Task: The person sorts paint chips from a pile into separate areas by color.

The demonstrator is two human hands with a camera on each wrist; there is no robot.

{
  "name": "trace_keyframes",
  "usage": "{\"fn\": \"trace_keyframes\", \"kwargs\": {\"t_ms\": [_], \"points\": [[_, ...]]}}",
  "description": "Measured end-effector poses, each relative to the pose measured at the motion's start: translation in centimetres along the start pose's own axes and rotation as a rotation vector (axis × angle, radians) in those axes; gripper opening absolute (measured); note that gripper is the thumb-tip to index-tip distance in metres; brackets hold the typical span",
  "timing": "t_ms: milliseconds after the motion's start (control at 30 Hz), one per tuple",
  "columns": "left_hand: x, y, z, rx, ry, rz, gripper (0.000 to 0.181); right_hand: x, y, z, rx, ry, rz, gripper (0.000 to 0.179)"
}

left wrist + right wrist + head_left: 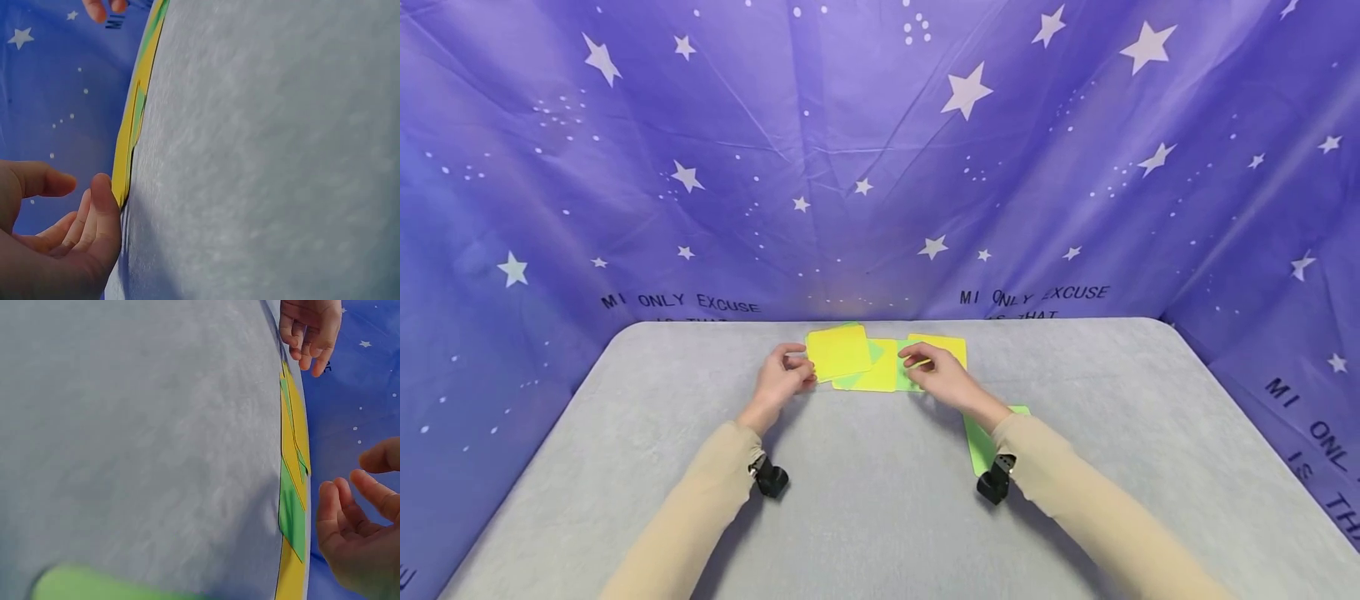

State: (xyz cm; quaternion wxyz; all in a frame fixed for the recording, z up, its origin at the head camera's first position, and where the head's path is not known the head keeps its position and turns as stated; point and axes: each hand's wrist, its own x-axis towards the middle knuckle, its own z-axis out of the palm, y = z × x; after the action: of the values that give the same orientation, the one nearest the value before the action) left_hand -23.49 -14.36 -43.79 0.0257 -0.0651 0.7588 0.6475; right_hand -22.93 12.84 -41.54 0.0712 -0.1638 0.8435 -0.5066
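Thin yellow and green cards with rounded corners lie overlapping in a row at the back of the table. My left hand [781, 377] is at the left end of the row, beside the top yellow card [837, 352]. In the left wrist view a fingertip [102, 187] meets or nearly meets that card's edge, while thumb and index finger are apart. Over a green card [906, 379] hovers my right hand [942, 373], its fingers loosely bent and holding nothing. Another yellow card [951, 346] is partly hidden behind it.
A separate green card [981, 446] lies nearer the front, partly covered by the right forearm. The grey table [880, 500] ends just behind the row of cards. Beyond it hangs a purple star-patterned cloth [850, 150]. Each wrist carries a small black camera [770, 477].
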Motion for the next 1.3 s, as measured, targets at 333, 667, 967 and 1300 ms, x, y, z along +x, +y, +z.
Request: {"fn": "trace_keyframes", "kwargs": {"t_ms": [333,667,967,1300], "points": [[0.9,-0.5,-0.2,0.038,0.06,0.061,0.041,2.7,-0.6,1.9,0.163,-0.066,0.142,0.041],[1.3,0.2,0.7,0.083,0.031,-0.028,0.049,4.3,-1.1,3.3,0.205,-0.086,0.147,0.051],[1.4,0.3,0.9,0.068,0.024,-0.014,0.049,5.4,-1.2,3.9,0.211,-0.076,0.143,0.057],[1.4,0.2,0.8,0.031,-0.011,-0.018,0.049,5.3,-0.9,4.3,0.254,-0.074,0.158,0.057]]}}
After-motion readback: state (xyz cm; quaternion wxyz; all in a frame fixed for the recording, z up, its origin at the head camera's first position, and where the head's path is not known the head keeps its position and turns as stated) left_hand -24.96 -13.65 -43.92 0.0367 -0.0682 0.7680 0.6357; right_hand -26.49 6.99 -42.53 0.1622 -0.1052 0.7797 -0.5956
